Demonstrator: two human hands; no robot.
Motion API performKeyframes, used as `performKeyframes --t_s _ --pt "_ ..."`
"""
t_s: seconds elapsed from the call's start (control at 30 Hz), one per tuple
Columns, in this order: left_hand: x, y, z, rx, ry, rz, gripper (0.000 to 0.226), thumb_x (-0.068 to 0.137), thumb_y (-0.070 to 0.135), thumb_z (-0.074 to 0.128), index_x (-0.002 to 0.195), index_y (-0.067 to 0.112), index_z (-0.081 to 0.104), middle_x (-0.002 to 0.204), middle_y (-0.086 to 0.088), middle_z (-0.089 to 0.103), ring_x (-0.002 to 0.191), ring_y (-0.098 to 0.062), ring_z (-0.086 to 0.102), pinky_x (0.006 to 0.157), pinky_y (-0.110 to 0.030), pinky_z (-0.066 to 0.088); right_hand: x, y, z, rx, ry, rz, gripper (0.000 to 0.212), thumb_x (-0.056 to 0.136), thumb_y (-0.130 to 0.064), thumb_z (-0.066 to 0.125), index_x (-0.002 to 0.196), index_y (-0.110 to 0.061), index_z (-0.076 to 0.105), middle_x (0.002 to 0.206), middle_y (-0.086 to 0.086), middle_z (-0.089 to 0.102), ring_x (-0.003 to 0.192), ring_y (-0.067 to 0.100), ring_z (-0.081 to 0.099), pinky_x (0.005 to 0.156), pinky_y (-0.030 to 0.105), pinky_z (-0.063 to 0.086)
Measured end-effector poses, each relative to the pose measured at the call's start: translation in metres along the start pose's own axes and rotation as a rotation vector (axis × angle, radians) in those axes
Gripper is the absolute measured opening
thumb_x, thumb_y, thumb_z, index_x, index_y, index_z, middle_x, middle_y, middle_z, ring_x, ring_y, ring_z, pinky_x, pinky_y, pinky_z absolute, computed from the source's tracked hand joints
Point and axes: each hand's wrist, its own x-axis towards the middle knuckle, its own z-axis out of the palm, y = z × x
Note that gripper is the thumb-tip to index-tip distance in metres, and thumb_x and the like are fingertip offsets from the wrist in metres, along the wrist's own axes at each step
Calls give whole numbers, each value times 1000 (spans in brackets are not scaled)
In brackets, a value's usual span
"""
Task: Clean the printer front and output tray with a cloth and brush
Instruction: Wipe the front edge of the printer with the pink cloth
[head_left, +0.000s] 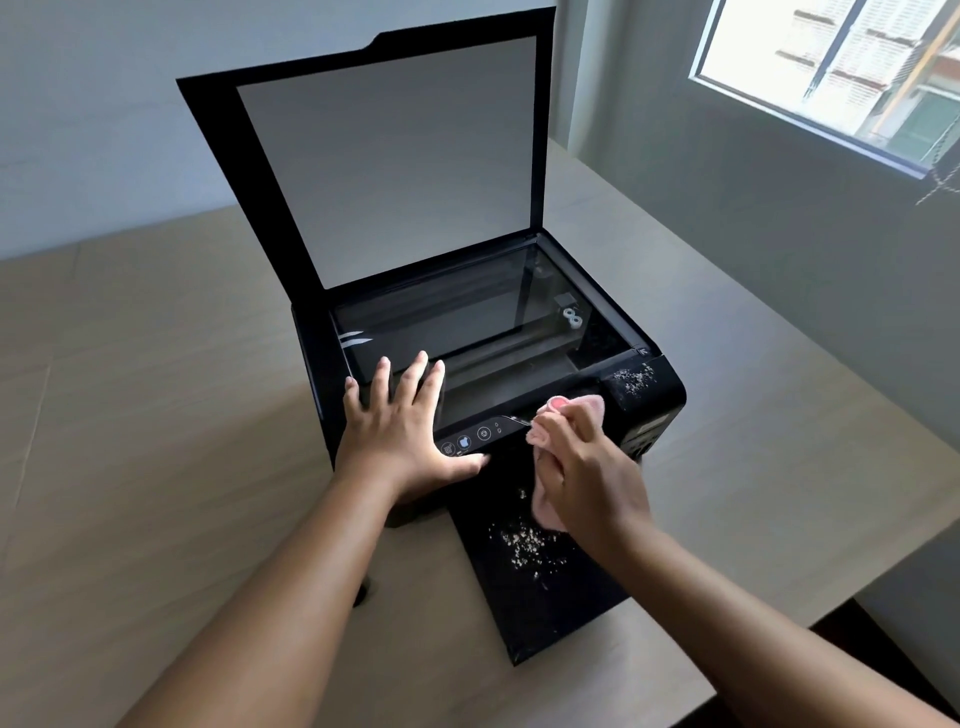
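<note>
Front-wipe step: right hand fingers clamped on pink cloth at printer front, frame centre; left hand fingers apart, bracing; crumbs on output tray likely need brush next.

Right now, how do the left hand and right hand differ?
The left hand lies flat, fingers spread, holding nothing; the right hand grips a pink cloth. The left hand rests on the scanner glass edge; the right hand is beside the control panel. Both are at the printer front.
</note>
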Motion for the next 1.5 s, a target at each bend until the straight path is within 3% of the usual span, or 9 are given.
performKeyframes --t_s 0.23,0.37,0.53,0.67,0.77,0.9,1.03,1.33,1.5 --pt "1 -1 1 -1 4 4 124 55 95 38 153 31 -5 162 10 -9 148 -28 -9 116 -60 -3 -2 6 0 -47 32 -22 27 86 -23 55 112 -20 62 119 0 54 78 26 68 44 35 53" --pt "1 -2 2 10 -6 8 123 57 95 36 153 31 -6 162 10 -10 148 -29 -10 115 -60 -2 4 10 1 11 -29 49 44 87 -40 34 122 -27 57 129 -7 50 93 25 66 55 40 55" --pt "0 -1 2 20 6 10 122 57 95 35 153 30 -5 162 9 -8 148 -29 -8 115 -60 0 6 5 -5 12 -85 -60 36 90 -26 46 125 -27 57 131 -12 49 101 14 61 68 33 53" --pt "-1 -1 1 13 4 11 122 57 95 33 153 30 -6 162 9 -9 148 -29 -8 116 -60 -1 13 15 -2 -141 -113 49 40 94 -13 45 134 -9 50 142 3 44 123 28 50 95 39 47" --pt "-1 -1 2 7 7 9 122 56 95 32 153 30 -5 162 9 -8 148 -29 -8 116 -60 -1 6 16 -5 -15 -119 -21 44 90 -30 38 131 -26 52 140 -10 45 109 22 60 73 39 57" --pt "0 -1 2 12 -2 10 122 56 95 31 153 31 -7 162 10 -10 148 -29 -10 116 -60 -2 11 24 -6 59 -33 159 35 96 -20 43 129 -21 55 140 -5 45 120 21 52 93 28 42" --pt "0 -2 3 19 8 10 123 55 95 30 153 31 -6 162 9 -9 148 -29 -8 116 -60 -2 11 24 -11 -42 -56 126 34 94 -22 53 127 -22 57 132 -3 50 97 27 64 65 36 53" --pt "1 -1 3 25 14 1 124 55 96 32 153 31 -5 163 8 -7 148 -29 -6 115 -59 0 14 5 -14 240 -22 -12 29 89 -17 59 117 -23 55 134 -6 53 108 23 60 83 36 52" --pt "1 -1 2 23 19 0 124 55 96 31 153 30 -4 163 9 -7 149 -29 -5 116 -59 0 14 5 -1 72 -45 104 49 83 -67 34 122 -44 54 150 -10 25 104 24 45 85 35 45"
